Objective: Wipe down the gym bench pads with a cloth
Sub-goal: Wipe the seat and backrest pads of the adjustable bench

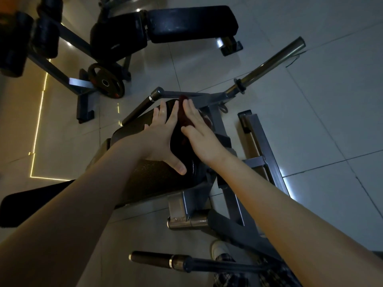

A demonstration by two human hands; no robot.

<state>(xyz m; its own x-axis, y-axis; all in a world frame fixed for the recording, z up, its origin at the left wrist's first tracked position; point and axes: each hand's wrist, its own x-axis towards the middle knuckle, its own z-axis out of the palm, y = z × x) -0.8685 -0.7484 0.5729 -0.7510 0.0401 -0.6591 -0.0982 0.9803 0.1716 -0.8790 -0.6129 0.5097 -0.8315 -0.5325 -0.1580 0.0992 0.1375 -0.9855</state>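
- On top of the black rounded vinyl pad (pixel 149 183) of the gym machine, the dark red soft cloth (pixel 185 116) is lying crumpled near the far end, just under the right hand.
- The right hand (pixel 200 137) is pressing the cloth against the pad with straight fingers, close together and not curled around it. I judge this is giving a wide contact for wiping.
- The left hand (pixel 159 139) is resting beside it directly on the pad, fingers straight and spread apart, holding nothing. It seems to be steadying the person while the other hand is working.
- The grey steel frame (pixel 259 141) is carrying the pad from below and along the right side.
- Farther away, a second black padded bench (pixel 192 23) and a black round weight plate (pixel 106 81) are standing on the pale tiled floor (pixel 321 131), well apart from the hands. That bench is probably waiting for the cloth too.
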